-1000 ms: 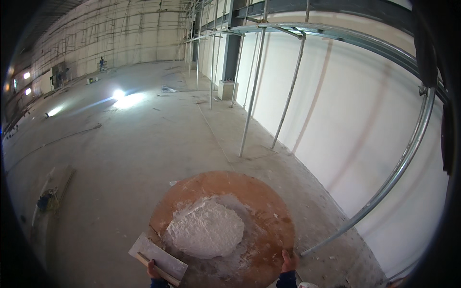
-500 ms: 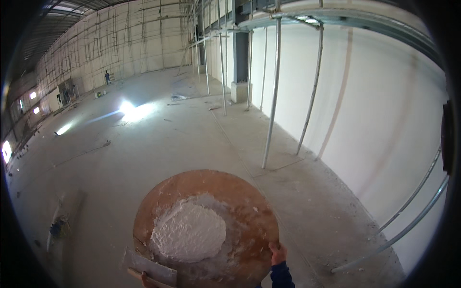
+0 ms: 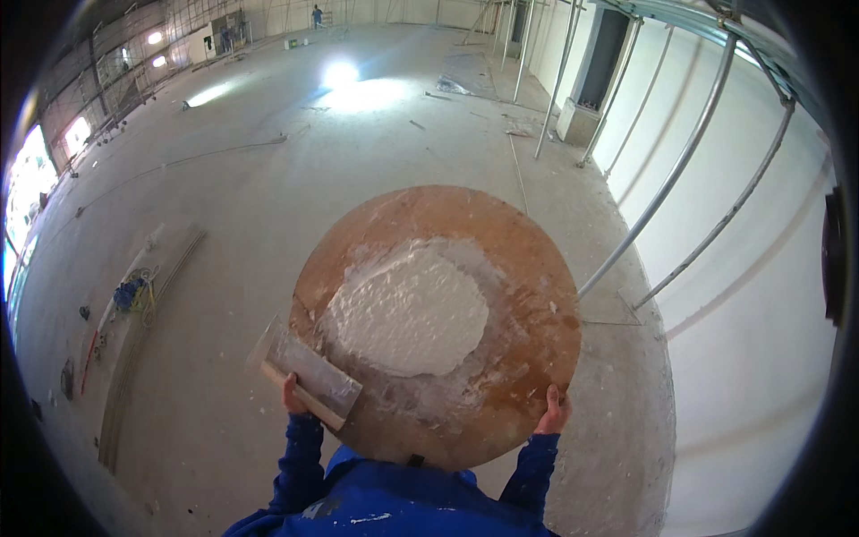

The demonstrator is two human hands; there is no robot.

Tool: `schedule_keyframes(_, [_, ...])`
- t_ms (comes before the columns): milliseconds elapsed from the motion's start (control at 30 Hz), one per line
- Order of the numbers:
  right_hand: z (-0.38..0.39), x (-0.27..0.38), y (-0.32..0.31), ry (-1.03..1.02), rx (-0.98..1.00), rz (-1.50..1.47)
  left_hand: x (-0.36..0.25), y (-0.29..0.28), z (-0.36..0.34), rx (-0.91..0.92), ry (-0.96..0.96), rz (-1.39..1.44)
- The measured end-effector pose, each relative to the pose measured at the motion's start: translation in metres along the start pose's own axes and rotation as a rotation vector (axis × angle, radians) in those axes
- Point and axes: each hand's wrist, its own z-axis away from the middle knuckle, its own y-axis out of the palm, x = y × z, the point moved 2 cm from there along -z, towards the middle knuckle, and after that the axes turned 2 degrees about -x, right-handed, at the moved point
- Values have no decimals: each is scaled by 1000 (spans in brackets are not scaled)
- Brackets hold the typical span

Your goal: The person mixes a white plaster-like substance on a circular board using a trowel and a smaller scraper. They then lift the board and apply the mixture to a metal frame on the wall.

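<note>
A big round brown board (image 3: 528, 259) spans the space in front of my body, with a mound of wet white plaster (image 3: 412, 313) near its middle. Thin smears of the same plaster surround the mound. At the board's lower left edge my left hand (image 3: 293, 396) is closed on a plastering trowel (image 3: 318, 371), whose flat metal blade lies over the rim. Whether those fingers also hold the board is hidden. My right hand (image 3: 553, 412) grips the lower right rim, thumb on top and the other fingers mostly hidden underneath.
Scaffold poles (image 3: 671, 179) stand along the white wall (image 3: 761, 268) on the right. Long boards or bars (image 3: 148, 331) and a coiled rope (image 3: 134, 294) lie on the concrete floor to the left. Far off is another person (image 3: 317, 16). A bright light (image 3: 340, 73) glares from the floor.
The view has tilted down and turned left, so the board sits higher and both my forearms show. My hands keep their holds on the trowel and the rim.
</note>
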Motion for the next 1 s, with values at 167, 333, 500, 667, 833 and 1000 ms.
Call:
schedule_keyframes(167, [16,5,26,-61,-62,30,23,-70,-73,240,155,83])
schedule_keyframes(333, [56,15,1,-93,-132,-150,-25,63,-31,208,-116,47])
schedule_keyframes(500, [70,-14,-9,-220,-214,-117,10,34,-68,282,-188,129])
schedule_keyframes(667, [75,-17,2,-253,-233,-77,15,61,-72,436,-241,265])
schedule_keyframes(833, [83,-41,5,-300,-269,-120,18,46,-86,528,-258,297])
schedule_keyframes(1000, [90,-44,1,-379,-281,-85,46,39,-111,484,-182,253])
